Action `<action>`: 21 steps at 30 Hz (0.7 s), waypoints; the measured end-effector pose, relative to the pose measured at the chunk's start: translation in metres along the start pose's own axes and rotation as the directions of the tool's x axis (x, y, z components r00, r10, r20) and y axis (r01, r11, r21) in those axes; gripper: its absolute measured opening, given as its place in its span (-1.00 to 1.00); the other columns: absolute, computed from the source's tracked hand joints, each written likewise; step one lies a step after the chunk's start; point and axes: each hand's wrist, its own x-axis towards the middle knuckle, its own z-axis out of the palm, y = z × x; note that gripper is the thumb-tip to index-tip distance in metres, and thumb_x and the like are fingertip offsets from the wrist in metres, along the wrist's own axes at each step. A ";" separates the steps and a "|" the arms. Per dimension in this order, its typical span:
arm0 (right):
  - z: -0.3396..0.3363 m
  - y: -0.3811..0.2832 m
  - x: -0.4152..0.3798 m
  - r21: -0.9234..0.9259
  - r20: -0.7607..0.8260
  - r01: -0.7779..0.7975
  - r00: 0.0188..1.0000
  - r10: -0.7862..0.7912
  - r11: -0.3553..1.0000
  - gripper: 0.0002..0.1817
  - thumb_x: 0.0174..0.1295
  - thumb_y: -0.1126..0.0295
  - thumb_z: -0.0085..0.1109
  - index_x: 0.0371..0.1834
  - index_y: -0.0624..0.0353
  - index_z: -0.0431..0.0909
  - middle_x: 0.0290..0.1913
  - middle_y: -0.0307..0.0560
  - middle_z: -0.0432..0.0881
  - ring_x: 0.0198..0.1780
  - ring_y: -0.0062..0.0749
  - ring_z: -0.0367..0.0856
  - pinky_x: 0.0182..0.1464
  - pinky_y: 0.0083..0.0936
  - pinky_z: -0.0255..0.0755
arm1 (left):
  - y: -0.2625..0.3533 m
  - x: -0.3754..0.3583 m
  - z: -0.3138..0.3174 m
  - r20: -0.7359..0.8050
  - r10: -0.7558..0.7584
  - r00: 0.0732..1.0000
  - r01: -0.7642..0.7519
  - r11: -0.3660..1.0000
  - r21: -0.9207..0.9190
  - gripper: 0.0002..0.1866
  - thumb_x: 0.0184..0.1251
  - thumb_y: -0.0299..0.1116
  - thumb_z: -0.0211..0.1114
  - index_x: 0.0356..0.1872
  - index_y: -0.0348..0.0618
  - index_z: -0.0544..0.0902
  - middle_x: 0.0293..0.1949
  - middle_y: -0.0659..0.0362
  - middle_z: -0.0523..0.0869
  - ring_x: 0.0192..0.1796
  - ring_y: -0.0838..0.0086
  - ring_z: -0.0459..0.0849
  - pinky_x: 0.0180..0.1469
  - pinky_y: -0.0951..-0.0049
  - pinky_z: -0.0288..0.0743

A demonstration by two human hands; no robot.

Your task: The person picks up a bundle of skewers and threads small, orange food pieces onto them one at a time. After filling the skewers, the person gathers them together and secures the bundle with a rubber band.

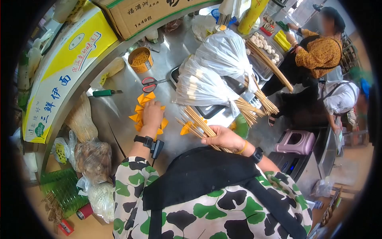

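Note:
My left hand (153, 113) reaches palm down onto a loose pile of orange, flat-cut pieces (148, 96) on the metal table. Its fingers curl downward among them, and whatever is under the fingertips is hidden. A bundle of thin bamboo skewers (199, 122) rests in my closed right hand (225, 137), pointing up and left. Another few orange pieces (185, 128) show beside the skewer ends. Ahead lie two plastic bags (205, 85) (225, 51) with skewers sticking out, over a black tray (174, 75). Red-handled scissors (149, 84) lie beyond the pile.
An open can (140, 59) and a green-handled knife (104, 93) stand left of the scissors. A yellow-and-white carton (59, 79) fills the left side. Right of the bags is a tray of white balls (264, 46). Two people (321, 53) (340, 97) are at the right.

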 end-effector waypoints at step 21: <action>0.003 -0.005 0.004 0.003 0.003 0.028 1.000 -0.028 1.000 -0.91 0.19 0.43 0.23 -0.33 0.18 0.54 -0.54 -0.41 0.48 -0.56 -0.79 0.36 -0.52 -0.77 0.23 | 0.013 -0.048 -0.033 0.378 -0.229 0.897 0.401 0.061 -0.914 -0.51 0.28 -0.43 0.24 0.24 -0.21 0.39 0.02 0.04 0.59 -0.05 0.33 0.63 -0.08 0.43 0.54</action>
